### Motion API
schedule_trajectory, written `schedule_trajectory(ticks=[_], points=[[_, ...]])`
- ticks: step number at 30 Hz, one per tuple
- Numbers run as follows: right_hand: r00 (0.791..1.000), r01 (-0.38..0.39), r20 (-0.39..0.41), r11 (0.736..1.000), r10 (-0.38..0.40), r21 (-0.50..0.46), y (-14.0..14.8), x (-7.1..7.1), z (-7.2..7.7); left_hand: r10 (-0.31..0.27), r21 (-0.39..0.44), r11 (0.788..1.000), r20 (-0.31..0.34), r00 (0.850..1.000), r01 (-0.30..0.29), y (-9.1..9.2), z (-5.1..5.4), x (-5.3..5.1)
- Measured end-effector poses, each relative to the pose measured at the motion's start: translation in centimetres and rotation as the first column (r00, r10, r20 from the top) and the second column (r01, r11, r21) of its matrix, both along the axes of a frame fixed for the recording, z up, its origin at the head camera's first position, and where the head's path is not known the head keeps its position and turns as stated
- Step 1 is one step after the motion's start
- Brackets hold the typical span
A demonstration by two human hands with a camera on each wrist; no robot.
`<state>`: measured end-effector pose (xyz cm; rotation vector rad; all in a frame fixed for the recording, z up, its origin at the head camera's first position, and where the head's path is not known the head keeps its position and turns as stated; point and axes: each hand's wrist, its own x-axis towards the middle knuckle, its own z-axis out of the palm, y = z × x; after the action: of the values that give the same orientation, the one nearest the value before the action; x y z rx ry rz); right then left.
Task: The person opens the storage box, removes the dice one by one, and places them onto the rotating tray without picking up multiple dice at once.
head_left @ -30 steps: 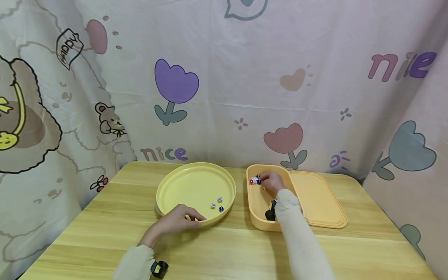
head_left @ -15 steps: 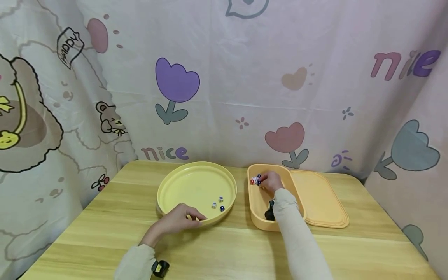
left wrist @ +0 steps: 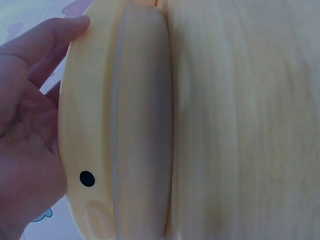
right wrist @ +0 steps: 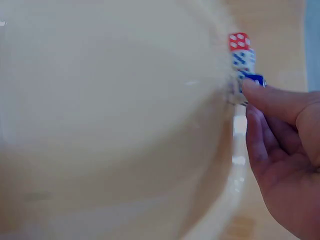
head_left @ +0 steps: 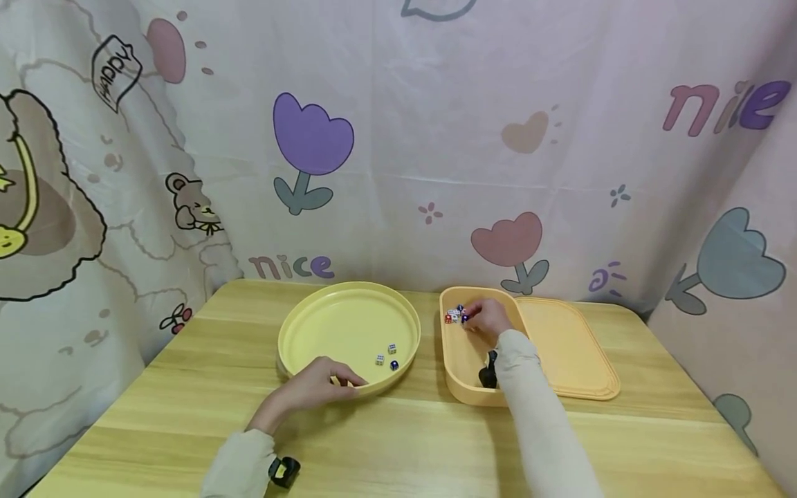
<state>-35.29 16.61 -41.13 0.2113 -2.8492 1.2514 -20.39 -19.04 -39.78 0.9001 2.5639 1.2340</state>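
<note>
My left hand point(head_left: 320, 382) holds the near rim of a round yellow tray point(head_left: 324, 294). In the left wrist view the thumb lies over the tray's outer wall point(left wrist: 85, 115), with the other fingers behind it. Three dice lie at the tray's right side: a white die point(head_left: 391, 348), another white die point(head_left: 380, 360) and a dark blue die point(head_left: 394, 365). Inside an orange box point(head_left: 457, 360), my right hand point(head_left: 490, 317) pinches a die, blurred and partly hidden at the fingertips. Against it stands a cluster of several dice, including a red die point(right wrist: 239, 41) and a blue die point(right wrist: 257, 79).
An orange lid point(head_left: 573, 353) lies flat on the table just right of the box. Both containers stand on the wooden table point(head_left: 398, 449), with a narrow strip between them. A printed curtain point(head_left: 398, 138) hangs behind the table and along its sides.
My right hand has shifted slightly right, away from the dice cluster, with a die at its fingertips. The left hand stays on the tray rim. The head view has tilted slightly.
</note>
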Motion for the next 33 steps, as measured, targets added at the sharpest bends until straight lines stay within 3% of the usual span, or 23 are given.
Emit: schedule_trajectory(ticks=[8, 16, 27, 33], points=[[0.995, -0.103, 0.004, 0.993, 0.103, -0.05, 0.5, 0.1, 2.0, -0.004, -0.012, 1.0, -0.007, 1.0, 0.004, -0.1, 0.2, -0.2], [0.99, -0.131, 0.024, 0.981, 0.136, -0.14, -0.6, 0.8, 3.6, -0.003, -0.013, 1.0, -0.011, 1.0, 0.003, 0.0, 0.3, 0.0], [0.987, -0.136, -0.107, 0.977, 0.12, -0.163, -3.0, 3.6, 6.5, -0.008, -0.009, 1.0, -0.011, 1.0, 0.008, 0.1, 0.2, -0.1], [0.967, -0.174, -0.217, 0.971, 0.136, -0.166, -5.0, 5.4, 7.2, -0.006, -0.006, 1.0, -0.007, 1.0, 0.006, 0.0, 0.0, -0.1]])
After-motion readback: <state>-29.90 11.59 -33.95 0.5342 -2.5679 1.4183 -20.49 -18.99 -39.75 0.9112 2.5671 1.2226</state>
